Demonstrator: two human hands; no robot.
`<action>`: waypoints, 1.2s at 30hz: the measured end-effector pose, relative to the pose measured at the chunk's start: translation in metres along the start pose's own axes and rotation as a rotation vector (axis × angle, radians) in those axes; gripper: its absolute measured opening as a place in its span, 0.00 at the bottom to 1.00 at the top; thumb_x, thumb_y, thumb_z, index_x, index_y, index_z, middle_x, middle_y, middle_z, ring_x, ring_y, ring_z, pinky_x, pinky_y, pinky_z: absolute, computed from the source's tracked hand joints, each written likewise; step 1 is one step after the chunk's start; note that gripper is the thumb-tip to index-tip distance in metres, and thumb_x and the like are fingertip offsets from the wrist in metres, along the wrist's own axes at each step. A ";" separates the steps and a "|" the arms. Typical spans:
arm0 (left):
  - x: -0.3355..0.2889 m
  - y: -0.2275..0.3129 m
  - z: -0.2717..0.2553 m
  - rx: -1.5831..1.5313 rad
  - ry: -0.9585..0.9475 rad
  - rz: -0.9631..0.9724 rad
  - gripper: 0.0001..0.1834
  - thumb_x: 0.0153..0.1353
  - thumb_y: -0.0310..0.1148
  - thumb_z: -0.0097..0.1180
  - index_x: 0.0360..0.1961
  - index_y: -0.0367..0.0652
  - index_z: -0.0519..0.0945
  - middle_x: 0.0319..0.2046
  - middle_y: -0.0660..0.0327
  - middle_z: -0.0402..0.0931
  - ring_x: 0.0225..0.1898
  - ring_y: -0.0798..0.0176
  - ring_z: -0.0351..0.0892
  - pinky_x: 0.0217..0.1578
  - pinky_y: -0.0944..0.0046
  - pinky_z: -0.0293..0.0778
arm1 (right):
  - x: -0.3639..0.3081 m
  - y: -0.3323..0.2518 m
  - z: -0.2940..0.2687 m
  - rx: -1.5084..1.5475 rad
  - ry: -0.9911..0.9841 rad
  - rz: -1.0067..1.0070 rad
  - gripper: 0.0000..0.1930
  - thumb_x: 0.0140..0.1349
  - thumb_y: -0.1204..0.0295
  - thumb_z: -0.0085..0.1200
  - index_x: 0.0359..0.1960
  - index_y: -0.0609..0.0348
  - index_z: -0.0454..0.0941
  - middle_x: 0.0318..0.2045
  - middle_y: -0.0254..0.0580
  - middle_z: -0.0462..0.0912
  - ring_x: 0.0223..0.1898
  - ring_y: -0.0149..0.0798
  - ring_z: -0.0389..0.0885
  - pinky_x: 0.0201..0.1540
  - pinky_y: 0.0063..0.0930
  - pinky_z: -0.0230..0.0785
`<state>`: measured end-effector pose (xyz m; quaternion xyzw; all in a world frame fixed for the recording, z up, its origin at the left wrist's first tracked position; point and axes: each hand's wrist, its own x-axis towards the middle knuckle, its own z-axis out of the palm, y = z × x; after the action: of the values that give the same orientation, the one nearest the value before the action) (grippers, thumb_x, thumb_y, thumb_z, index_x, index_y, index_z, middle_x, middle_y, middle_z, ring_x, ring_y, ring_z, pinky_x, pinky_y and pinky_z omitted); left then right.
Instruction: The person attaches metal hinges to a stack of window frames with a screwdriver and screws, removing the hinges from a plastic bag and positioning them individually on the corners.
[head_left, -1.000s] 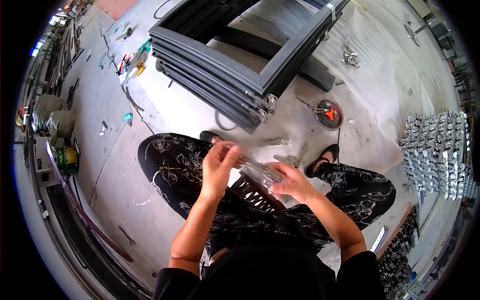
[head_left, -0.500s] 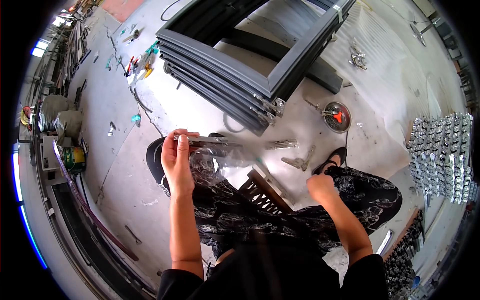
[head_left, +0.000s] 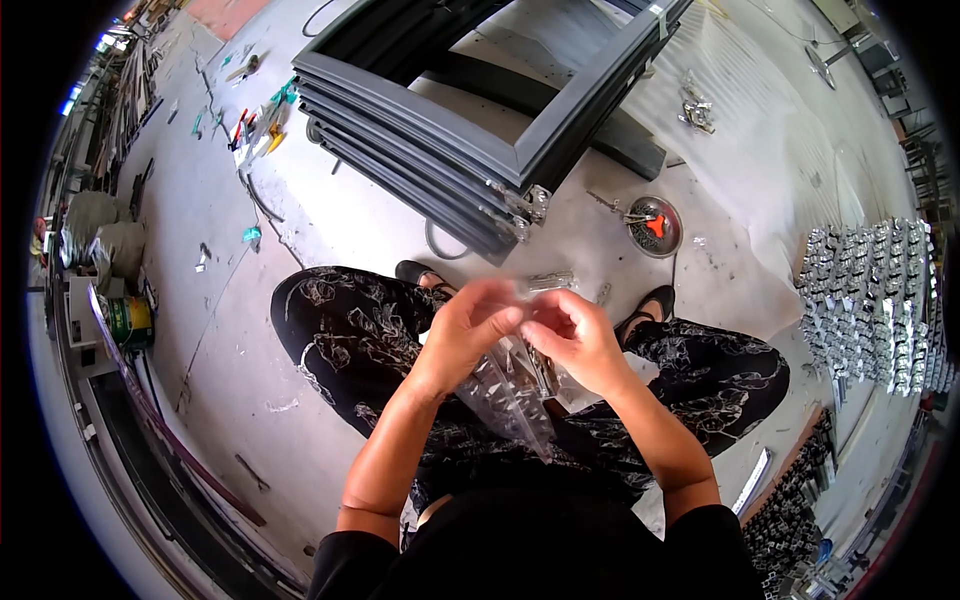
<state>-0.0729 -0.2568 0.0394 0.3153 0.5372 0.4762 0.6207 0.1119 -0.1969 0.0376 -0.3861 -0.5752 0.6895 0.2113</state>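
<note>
The person sits facing the stack of grey frames [head_left: 420, 112], both hands raised on its near side. A clear plastic bag [head_left: 508, 395] hangs there from the left hand [head_left: 465, 335] and the right hand [head_left: 582, 345], well short of the frames' near corner. Thumbs and fingers look pinched together on the bag's upper end, left and right almost meeting, though blur hides exactly where each one grips. Shiny metal shows by the bag's lower part; whether it lies inside or behind, I can't tell. To my eye the step in hand is working at the bag's top, and the next move calls for a firm pinch and slow fingers, since film this thin could slip. A round metal bowl [head_left: 679, 240] sits right of the frames' near corner.
</note>
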 end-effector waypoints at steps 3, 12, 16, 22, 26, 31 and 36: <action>-0.002 -0.018 0.001 -0.124 -0.013 -0.087 0.15 0.65 0.29 0.61 0.51 0.36 0.76 0.42 0.64 0.78 0.45 0.72 0.77 0.48 0.71 0.74 | -0.003 0.009 0.007 -0.089 0.131 -0.064 0.12 0.64 0.72 0.60 0.44 0.67 0.77 0.31 0.37 0.84 0.31 0.24 0.81 0.33 0.20 0.74; -0.002 -0.044 0.010 -0.026 -0.052 -0.102 0.11 0.65 0.23 0.57 0.48 0.37 0.74 0.41 0.64 0.78 0.43 0.74 0.77 0.47 0.71 0.74 | -0.010 0.017 0.021 -0.484 0.346 -0.328 0.09 0.60 0.72 0.63 0.34 0.63 0.75 0.23 0.40 0.74 0.21 0.37 0.74 0.24 0.30 0.67; -0.008 -0.051 0.022 -0.179 -0.069 -0.158 0.13 0.64 0.25 0.60 0.48 0.36 0.73 0.41 0.63 0.79 0.44 0.72 0.78 0.47 0.69 0.76 | -0.015 0.012 0.018 -0.600 0.369 -0.316 0.12 0.59 0.70 0.64 0.32 0.64 0.73 0.24 0.41 0.73 0.21 0.40 0.72 0.25 0.31 0.67; -0.015 -0.051 0.025 -0.413 -0.095 -0.396 0.12 0.63 0.26 0.60 0.47 0.36 0.77 0.40 0.61 0.79 0.38 0.70 0.79 0.42 0.71 0.76 | -0.020 0.021 0.013 -0.791 0.353 -0.357 0.09 0.59 0.71 0.60 0.31 0.63 0.74 0.26 0.46 0.75 0.24 0.49 0.77 0.26 0.38 0.68; -0.013 -0.055 0.030 -0.310 -0.169 -0.323 0.14 0.63 0.28 0.62 0.49 0.36 0.77 0.41 0.63 0.79 0.38 0.72 0.77 0.43 0.71 0.74 | -0.020 0.028 0.005 -0.727 0.372 -0.343 0.10 0.61 0.70 0.58 0.27 0.62 0.72 0.23 0.46 0.74 0.24 0.51 0.76 0.27 0.42 0.68; -0.012 -0.059 0.038 -0.151 -0.133 -0.245 0.16 0.65 0.30 0.60 0.51 0.34 0.76 0.41 0.61 0.80 0.40 0.71 0.78 0.43 0.69 0.75 | -0.015 0.032 0.002 -0.578 0.366 -0.314 0.10 0.64 0.70 0.55 0.29 0.64 0.73 0.26 0.50 0.76 0.26 0.55 0.76 0.29 0.44 0.69; -0.014 -0.057 0.056 0.233 -0.029 -0.072 0.15 0.67 0.31 0.58 0.50 0.32 0.76 0.41 0.56 0.81 0.39 0.68 0.80 0.43 0.66 0.76 | -0.014 0.044 -0.006 -0.651 0.398 -0.267 0.10 0.65 0.69 0.54 0.29 0.64 0.74 0.27 0.51 0.77 0.27 0.57 0.77 0.31 0.45 0.69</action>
<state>-0.0036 -0.2828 0.0051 0.3726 0.5908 0.3831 0.6045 0.1317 -0.2144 -0.0001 -0.4806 -0.7565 0.3496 0.2730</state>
